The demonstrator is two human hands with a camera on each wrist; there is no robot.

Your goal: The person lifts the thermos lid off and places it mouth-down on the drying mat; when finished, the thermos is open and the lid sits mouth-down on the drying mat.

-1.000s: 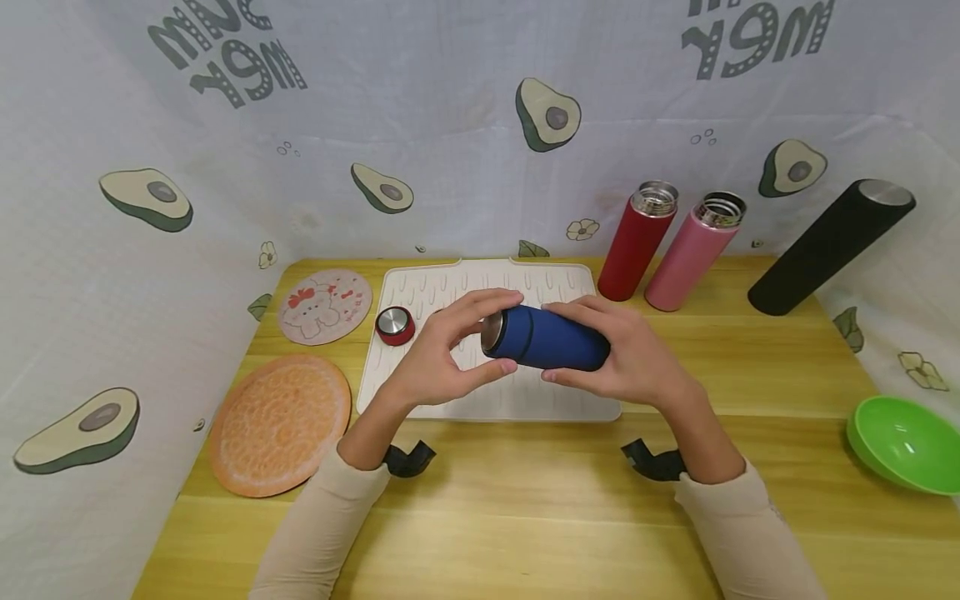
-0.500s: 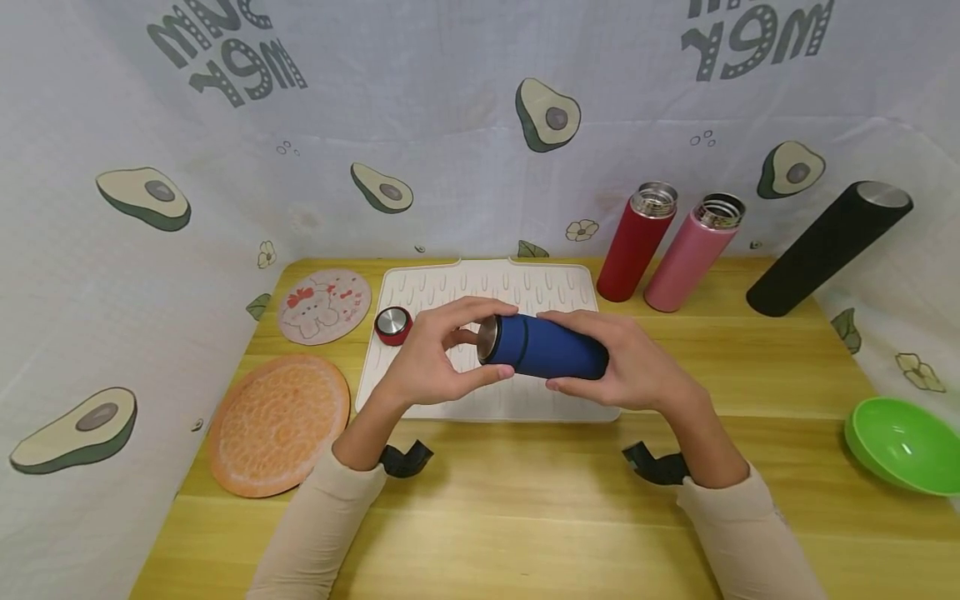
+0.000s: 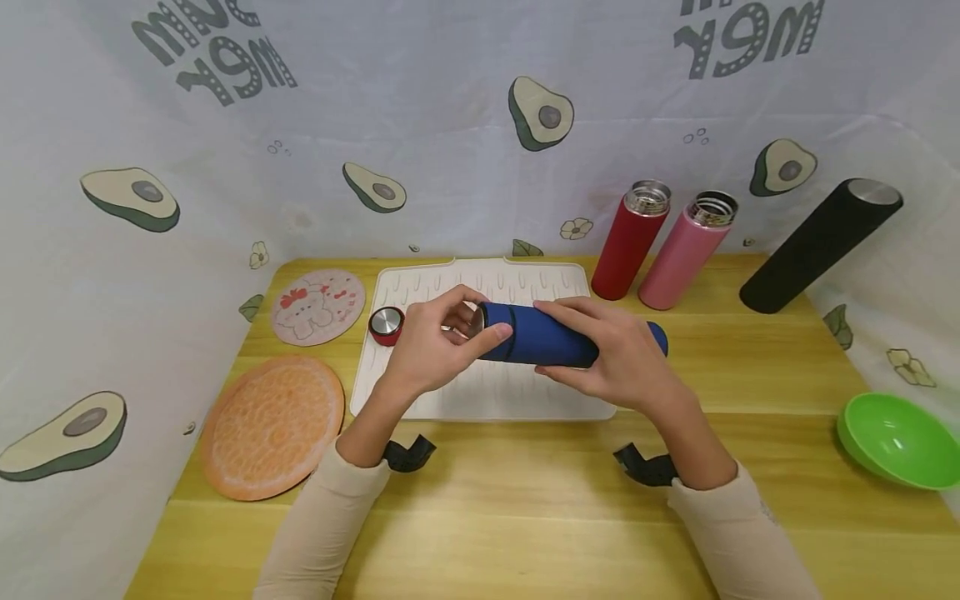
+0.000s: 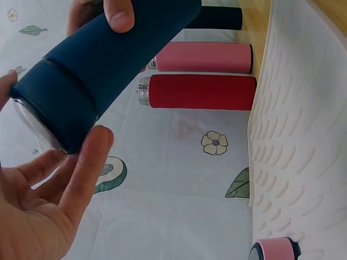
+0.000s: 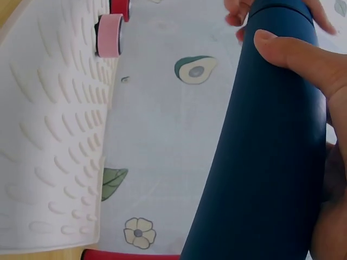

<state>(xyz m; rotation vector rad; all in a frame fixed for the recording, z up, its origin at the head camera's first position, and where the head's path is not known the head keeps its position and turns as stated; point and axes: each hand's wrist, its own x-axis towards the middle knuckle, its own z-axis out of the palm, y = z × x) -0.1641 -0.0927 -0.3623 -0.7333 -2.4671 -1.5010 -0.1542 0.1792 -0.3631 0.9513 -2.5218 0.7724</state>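
A dark blue thermos bottle (image 3: 551, 337) is held sideways above a white ribbed drying mat (image 3: 487, 400), its steel-topped lid end toward the left. My right hand (image 3: 626, 358) grips the middle of its body, and the rounded base shows past the knuckles. At the lid (image 4: 57, 103), my left hand (image 3: 435, 342) pinches with thumb and fingertips on opposite sides. A thin groove marks where lid and body meet. On the mat's left side sits a red cap with a steel top (image 3: 387, 325). A pink cap (image 5: 110, 36) beside it shows only in the wrist views.
Behind on the right stand a red bottle (image 3: 632, 242) and a pink bottle (image 3: 688, 250), both uncapped, and a tall black bottle (image 3: 817, 246). A green bowl (image 3: 896, 442) is far right. Left lie an orange round mat (image 3: 273, 429) and a rabbit-print coaster (image 3: 318, 308).
The left fingers have shifted round the lid, the thumb now lying higher across it. The bottle sits more level, and its base now shows beyond the right hand. The head view has shifted slightly.
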